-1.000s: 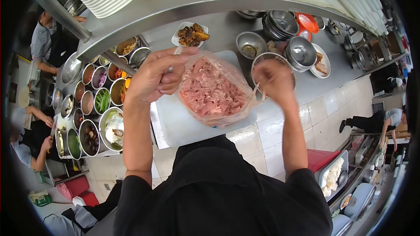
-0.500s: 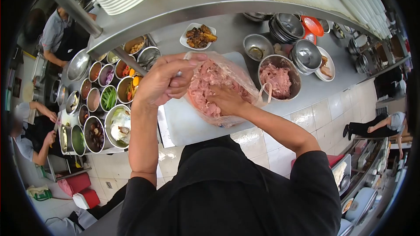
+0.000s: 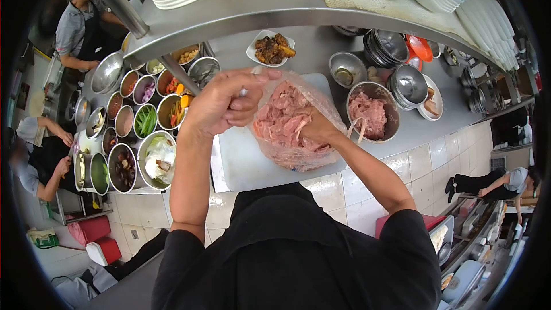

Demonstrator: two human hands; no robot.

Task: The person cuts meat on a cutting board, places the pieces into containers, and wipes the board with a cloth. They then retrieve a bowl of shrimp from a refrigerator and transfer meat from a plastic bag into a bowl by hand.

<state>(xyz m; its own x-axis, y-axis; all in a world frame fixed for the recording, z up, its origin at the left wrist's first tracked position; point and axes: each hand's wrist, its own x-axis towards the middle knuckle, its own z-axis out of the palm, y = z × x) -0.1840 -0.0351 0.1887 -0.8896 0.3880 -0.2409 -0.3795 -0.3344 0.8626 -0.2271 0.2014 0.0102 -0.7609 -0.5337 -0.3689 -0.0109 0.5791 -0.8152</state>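
Note:
A clear plastic bag (image 3: 295,163) full of pink raw meat pieces (image 3: 279,116) rests on a white cutting board (image 3: 244,169). My left hand (image 3: 222,106) is closed in a pinch on the bag's upper left edge, keeping its mouth raised. Inside the bag, my right hand (image 3: 319,128) is pushed into the meat from the right, and its fingers are buried and hidden. Just right of the bag stands a metal bowl (image 3: 392,128) with more raw meat. One bag handle (image 3: 357,129) hangs loose by the bowl's rim.
A white dish of browned food (image 3: 274,50) sits behind the board. Stacked metal bowls (image 3: 410,84) are at right, and several ingredient tubs (image 3: 146,119) at left. A steel shelf (image 3: 241,23) with plates crosses overhead. Other people work left and right.
My right hand has sunk from lying on top of the meat to deep among the pieces, hiding its fingers. My left hand keeps its grip on the bag. The view has shifted slightly.

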